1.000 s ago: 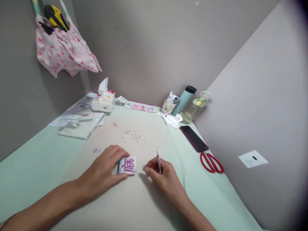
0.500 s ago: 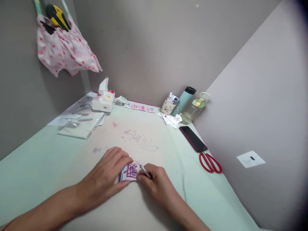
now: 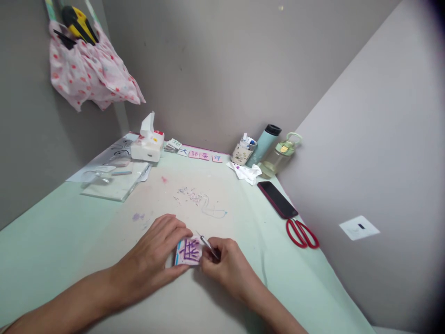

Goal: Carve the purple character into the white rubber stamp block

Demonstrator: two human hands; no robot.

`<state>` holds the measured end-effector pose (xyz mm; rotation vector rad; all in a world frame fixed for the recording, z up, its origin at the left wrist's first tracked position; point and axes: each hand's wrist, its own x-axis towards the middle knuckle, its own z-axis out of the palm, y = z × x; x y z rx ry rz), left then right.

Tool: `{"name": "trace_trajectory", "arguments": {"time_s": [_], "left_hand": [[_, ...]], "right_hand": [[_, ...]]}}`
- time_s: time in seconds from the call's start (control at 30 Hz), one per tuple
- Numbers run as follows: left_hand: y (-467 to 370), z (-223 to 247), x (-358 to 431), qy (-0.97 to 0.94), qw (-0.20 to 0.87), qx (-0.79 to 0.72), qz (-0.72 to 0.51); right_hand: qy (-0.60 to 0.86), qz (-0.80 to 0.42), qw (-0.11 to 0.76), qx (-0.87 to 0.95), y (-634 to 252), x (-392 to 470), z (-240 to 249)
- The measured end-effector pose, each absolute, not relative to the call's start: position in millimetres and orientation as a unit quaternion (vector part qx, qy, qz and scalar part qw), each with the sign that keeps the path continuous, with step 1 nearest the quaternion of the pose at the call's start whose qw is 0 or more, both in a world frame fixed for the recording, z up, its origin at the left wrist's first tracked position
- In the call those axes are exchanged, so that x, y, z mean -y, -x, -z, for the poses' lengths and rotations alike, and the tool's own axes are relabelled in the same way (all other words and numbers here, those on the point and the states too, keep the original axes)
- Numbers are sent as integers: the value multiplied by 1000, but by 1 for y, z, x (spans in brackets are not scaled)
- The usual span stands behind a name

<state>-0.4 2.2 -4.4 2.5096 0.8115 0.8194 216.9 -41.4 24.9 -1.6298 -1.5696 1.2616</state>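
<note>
A small square block (image 3: 190, 253), pinkish white with a purple written character and blue marks along its left side, lies on the mat. My left hand (image 3: 163, 248) is closed on it, thumb at the near edge and fingertips at the far edge. In my right hand (image 3: 224, 262) is a slim silver pen-shaped craft knife (image 3: 206, 242), gripped like a pencil. Its thin tip points up and left, close to the block's far right corner; whether it touches cannot be made out. The right fingers are beside the block's right edge.
Shavings (image 3: 193, 195) are scattered beyond my hands. Lettered tiles (image 3: 204, 156) line the back edge, beside a tissue pack (image 3: 148, 147). At right are a pen cup (image 3: 239, 154), bottles (image 3: 266, 144), a crumpled tissue (image 3: 246, 173), a phone (image 3: 278, 199) and red-handled scissors (image 3: 301, 233).
The block has shifted slightly toward me. My right fingers have drawn a little to the right, and the knife's tip now shows beyond the block's far edge. The view has moved slightly.
</note>
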Motion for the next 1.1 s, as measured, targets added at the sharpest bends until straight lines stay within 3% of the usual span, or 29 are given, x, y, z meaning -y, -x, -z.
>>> {"name": "trace_trajectory", "arguments": {"time_s": [0.23,0.57,0.7,0.83,1.1], "left_hand": [[5,7,-6,-870,241,-294,-314],[9,9,-7,-859,239,-298,-341],[14,9,-12,-859,209,-316,-344],[17,8,-15,-861,190,-327,-341],[18,8,-20,-872,190,-330,-309]], "right_hand": [[548,-590,277,524,-230,36,-38],[535,-633,294,475,-236,34,-32],[559,-592,318,486,-245,33,-37],[605,-464,335,553,-251,36,-41],[570,-314,252,716,-256,46,-40]]}}
